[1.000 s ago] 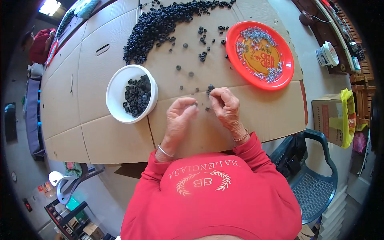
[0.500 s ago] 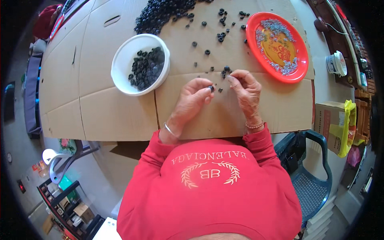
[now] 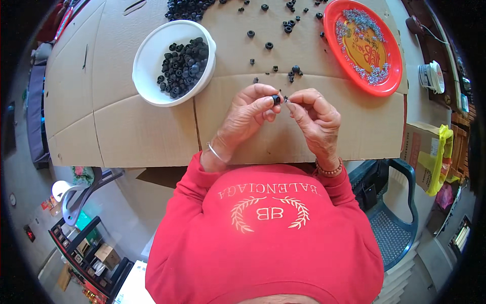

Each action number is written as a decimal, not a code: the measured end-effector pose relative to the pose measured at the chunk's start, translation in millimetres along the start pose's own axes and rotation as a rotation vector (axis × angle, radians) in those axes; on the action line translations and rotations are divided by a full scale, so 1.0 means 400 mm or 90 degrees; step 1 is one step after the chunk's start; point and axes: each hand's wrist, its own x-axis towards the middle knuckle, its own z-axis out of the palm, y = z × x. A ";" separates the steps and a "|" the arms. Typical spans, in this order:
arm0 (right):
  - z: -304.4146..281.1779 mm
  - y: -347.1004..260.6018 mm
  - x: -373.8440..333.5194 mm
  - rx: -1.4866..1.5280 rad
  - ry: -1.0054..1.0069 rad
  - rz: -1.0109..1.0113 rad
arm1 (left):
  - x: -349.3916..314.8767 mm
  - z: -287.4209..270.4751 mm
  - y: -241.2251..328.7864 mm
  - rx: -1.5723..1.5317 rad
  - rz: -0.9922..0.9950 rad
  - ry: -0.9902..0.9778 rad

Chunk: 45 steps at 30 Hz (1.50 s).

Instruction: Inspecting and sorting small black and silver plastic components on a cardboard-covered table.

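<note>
Head view, the only one I have: the left hand (image 3: 248,109) pinches a black ring-shaped part (image 3: 276,100) between thumb and forefinger; the right hand (image 3: 319,119) has thumb and forefinger pressed together on a tiny piece (image 3: 286,99), too small for me to identify. Both sit over the cardboard (image 3: 152,137) at the near side, the piece just beside the ring; contact I cannot tell. Left of the hands, the white bowl (image 3: 144,66) holds a heap of black parts (image 3: 185,68), which I read as the done share. Far side: a loose black pile (image 3: 185,9) plus scattered singles, apparently left to handle. Far right, the red plate (image 3: 362,82) carries plenty of small shiny bits (image 3: 377,76). My estimate: partway along, this ring unfinished, much remaining.
</note>
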 end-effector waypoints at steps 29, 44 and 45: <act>-0.061 -0.060 0.010 -0.062 -0.207 0.022 | -0.027 0.024 -0.014 0.059 -0.189 -0.041; 0.028 0.000 0.147 -0.399 -0.172 -0.262 | -0.048 0.049 -0.020 -0.115 -0.307 -0.229; 0.043 0.019 0.157 -0.470 -0.205 -0.302 | -0.048 0.048 -0.025 -0.122 -0.298 -0.234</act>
